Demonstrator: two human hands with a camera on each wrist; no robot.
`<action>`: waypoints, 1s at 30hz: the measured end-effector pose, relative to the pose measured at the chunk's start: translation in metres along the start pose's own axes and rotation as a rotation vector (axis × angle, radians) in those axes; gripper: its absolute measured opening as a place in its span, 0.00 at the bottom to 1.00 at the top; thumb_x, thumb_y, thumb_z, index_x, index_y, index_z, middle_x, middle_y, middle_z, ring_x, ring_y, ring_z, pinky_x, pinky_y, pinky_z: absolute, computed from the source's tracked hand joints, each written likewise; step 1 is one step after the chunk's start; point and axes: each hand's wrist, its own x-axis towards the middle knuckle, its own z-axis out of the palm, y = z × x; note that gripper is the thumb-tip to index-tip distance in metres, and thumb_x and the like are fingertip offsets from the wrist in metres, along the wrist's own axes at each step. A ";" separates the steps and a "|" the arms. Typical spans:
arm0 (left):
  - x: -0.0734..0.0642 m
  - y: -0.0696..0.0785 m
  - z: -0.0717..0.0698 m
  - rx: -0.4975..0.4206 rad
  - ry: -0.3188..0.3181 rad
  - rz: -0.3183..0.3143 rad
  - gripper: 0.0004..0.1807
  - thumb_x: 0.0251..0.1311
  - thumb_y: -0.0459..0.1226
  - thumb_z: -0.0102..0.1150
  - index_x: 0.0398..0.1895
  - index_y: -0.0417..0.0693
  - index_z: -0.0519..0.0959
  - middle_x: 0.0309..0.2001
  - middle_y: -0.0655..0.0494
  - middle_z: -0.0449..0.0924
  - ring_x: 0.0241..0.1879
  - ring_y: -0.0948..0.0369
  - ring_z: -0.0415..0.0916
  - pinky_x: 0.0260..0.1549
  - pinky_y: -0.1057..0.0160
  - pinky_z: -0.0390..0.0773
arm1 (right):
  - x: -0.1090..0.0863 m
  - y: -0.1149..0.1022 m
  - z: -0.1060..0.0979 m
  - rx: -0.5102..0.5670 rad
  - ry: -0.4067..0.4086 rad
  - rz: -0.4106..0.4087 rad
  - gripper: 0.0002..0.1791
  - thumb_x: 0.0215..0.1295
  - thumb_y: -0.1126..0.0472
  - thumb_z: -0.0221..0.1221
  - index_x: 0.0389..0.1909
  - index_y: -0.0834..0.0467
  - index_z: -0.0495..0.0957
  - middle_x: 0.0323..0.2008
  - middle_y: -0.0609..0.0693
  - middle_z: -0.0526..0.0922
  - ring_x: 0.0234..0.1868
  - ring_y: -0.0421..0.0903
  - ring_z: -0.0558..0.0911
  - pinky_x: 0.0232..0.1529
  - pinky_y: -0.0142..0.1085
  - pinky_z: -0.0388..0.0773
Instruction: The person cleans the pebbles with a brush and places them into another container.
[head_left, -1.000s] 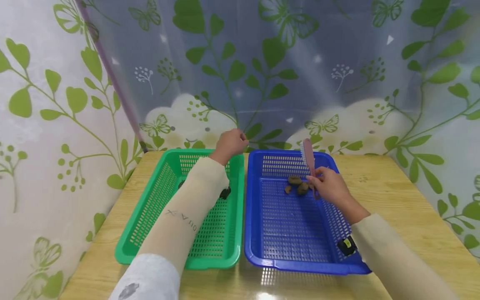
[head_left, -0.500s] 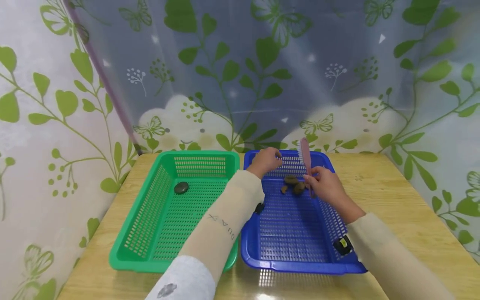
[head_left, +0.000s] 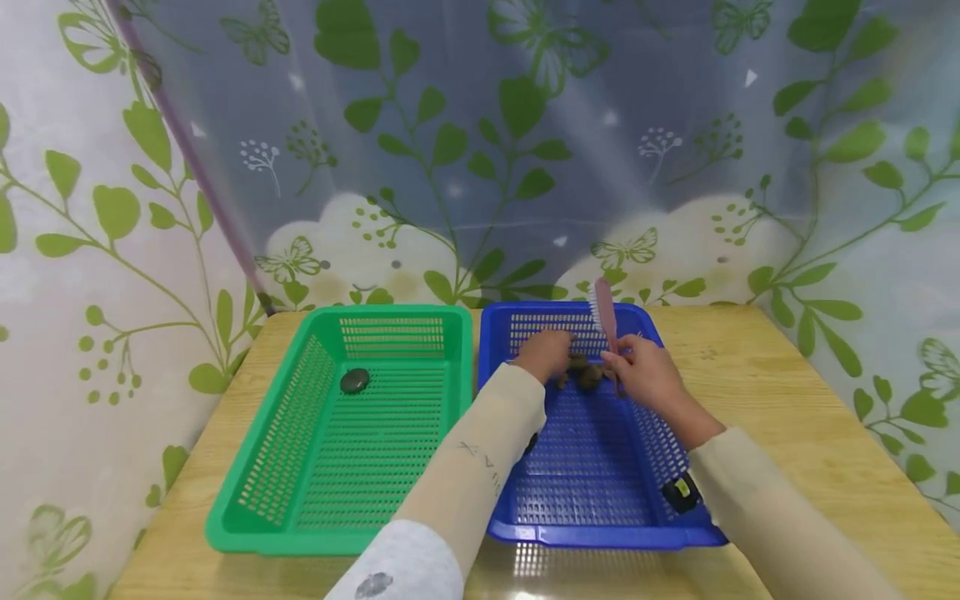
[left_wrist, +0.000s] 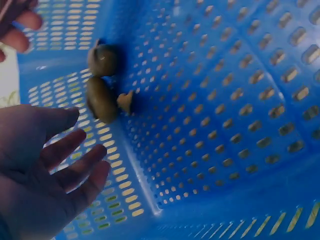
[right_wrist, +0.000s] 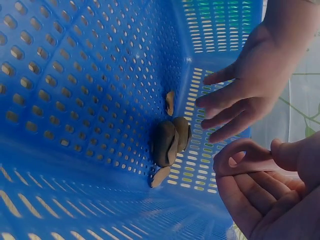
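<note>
My right hand (head_left: 647, 372) holds a pink brush (head_left: 604, 310) upright by its handle, bristles facing left, over the back right of the blue basket (head_left: 600, 535). In the right wrist view the brush handle (right_wrist: 250, 159) shows a hole at its end, pinched between thumb and fingers. My left hand (head_left: 546, 354) reaches into the back of that basket, fingers apart and holding nothing. Close to its fingertips lie a long brownish stone (left_wrist: 102, 100) and a rounder stone (left_wrist: 104, 60). A small tan piece (left_wrist: 126, 102) sits beside them; another tan piece (right_wrist: 160, 177) shows in the right wrist view.
A green basket (head_left: 247, 546) stands to the left of the blue one on the wooden table (head_left: 780, 400). One smooth dark stone (head_left: 355, 381) lies inside it. A patterned curtain (head_left: 420, 167) hangs behind the table.
My left hand has moved right from above the green basket and down into the blue basket, near the stones. My right hand still holds the brush in about the same place.
</note>
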 end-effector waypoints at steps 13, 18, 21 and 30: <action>-0.003 0.011 0.026 0.239 0.033 0.050 0.19 0.70 0.40 0.52 0.63 0.56 0.75 0.60 0.56 0.73 0.58 0.56 0.71 0.54 0.55 0.74 | 0.001 0.001 0.004 -0.039 -0.020 -0.013 0.18 0.74 0.57 0.53 0.48 0.70 0.74 0.26 0.54 0.83 0.24 0.46 0.78 0.24 0.38 0.74; -0.003 0.012 0.022 0.217 0.057 0.033 0.19 0.68 0.39 0.55 0.61 0.55 0.75 0.57 0.58 0.75 0.56 0.57 0.74 0.50 0.56 0.76 | 0.003 0.001 0.006 -0.032 -0.007 -0.010 0.17 0.74 0.57 0.53 0.49 0.69 0.74 0.27 0.54 0.84 0.23 0.45 0.78 0.23 0.38 0.74; -0.001 0.012 0.023 0.216 0.065 0.038 0.19 0.67 0.39 0.55 0.61 0.54 0.74 0.55 0.57 0.77 0.53 0.57 0.76 0.47 0.57 0.78 | 0.003 0.001 0.007 -0.035 -0.018 -0.001 0.18 0.74 0.56 0.53 0.49 0.69 0.74 0.27 0.54 0.84 0.23 0.45 0.78 0.23 0.38 0.74; -0.006 0.010 0.023 0.234 0.078 0.028 0.20 0.68 0.41 0.55 0.63 0.54 0.74 0.54 0.55 0.78 0.52 0.57 0.77 0.47 0.59 0.78 | 0.004 0.001 0.007 -0.025 -0.035 0.011 0.18 0.74 0.56 0.52 0.50 0.68 0.74 0.29 0.53 0.85 0.25 0.45 0.79 0.23 0.38 0.74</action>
